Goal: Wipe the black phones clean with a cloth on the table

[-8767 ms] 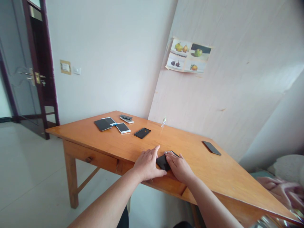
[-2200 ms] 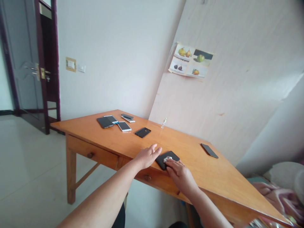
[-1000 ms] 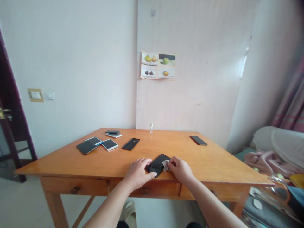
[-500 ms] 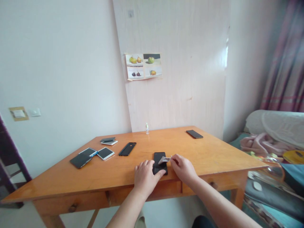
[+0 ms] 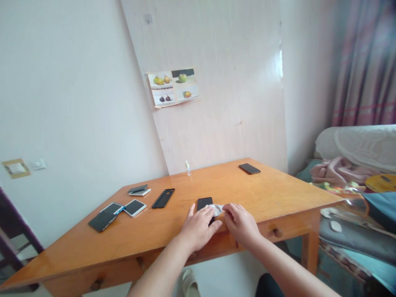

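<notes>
A black phone lies near the table's front edge, partly covered. My left hand rests over the phone, its fingers stretched onto the edge of a small white cloth or tissue and its thumb held apart. On the right, my right hand pinches the other end of that cloth between thumb and fingers. The cloth spans from the phone's right side to the pinch. Left of the phone is a black phone case, its hollow side up. My left hand hides the phone's lower part.
Several phones or tablets, among them a white-framed one and a dark one, lie on the left of the wooden table. A small bottle stands at the back. Another black phone lies at the back right.
My left hand has moved from the phone's left edge onto its face, fingers now touching the cloth. The cloth lies lower and flatter. The view has tilted slightly.
</notes>
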Tool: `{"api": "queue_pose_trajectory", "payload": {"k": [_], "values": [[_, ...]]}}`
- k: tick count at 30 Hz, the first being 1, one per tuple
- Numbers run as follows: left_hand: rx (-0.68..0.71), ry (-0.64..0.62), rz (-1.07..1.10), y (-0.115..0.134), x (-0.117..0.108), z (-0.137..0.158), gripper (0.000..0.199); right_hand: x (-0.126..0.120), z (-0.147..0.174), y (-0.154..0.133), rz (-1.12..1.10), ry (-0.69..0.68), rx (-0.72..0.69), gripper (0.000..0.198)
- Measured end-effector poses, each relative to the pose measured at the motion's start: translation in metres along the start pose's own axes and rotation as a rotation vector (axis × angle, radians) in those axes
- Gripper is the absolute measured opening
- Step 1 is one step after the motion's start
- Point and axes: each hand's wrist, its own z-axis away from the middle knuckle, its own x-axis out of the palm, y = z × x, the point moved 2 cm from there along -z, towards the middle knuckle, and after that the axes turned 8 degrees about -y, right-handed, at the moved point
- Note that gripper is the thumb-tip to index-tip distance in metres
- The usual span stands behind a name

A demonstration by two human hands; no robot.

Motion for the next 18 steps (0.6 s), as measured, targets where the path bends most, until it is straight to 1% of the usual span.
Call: {"api": "queue_pose_trajectory", "payload": {"k": [4,6,8,11,13,15,18], "values": [[-0.223,-0.033,-0.029,-0.031,-0.001,0.001,0.065,-0.001,0.005,-0.007,0.110,-0.033,-0.017,0.018],[-0.297,-0.054,-0.039,-0.040,-0.001,0.003,0.069,-0.002,0.006,-0.011,0.154,-0.054,-0.029,0.021],[-0.269,-0.067,-0.050,-0.039,0.001,0.007,0.071,-0.004,0.007,-0.015,0.183,-0.091,-0.064,0.026],[-0.109,-0.085,-0.059,-0.022,0.004,0.011,0.067,-0.008,0.008,-0.021,0.203,-0.172,-0.157,0.029],[-0.030,-0.105,-0.048,-0.013,0.004,0.010,0.062,-0.010,0.009,-0.024,0.219,-0.206,-0.210,0.029],[-0.013,-0.121,-0.036,-0.012,0.003,0.003,0.058,-0.011,0.009,-0.025,0.241,-0.220,-0.231,0.029],[-0.097,-0.118,-0.030,-0.026,0.000,-0.012,0.058,-0.010,0.009,-0.026,0.259,-0.228,-0.226,0.029]]}}
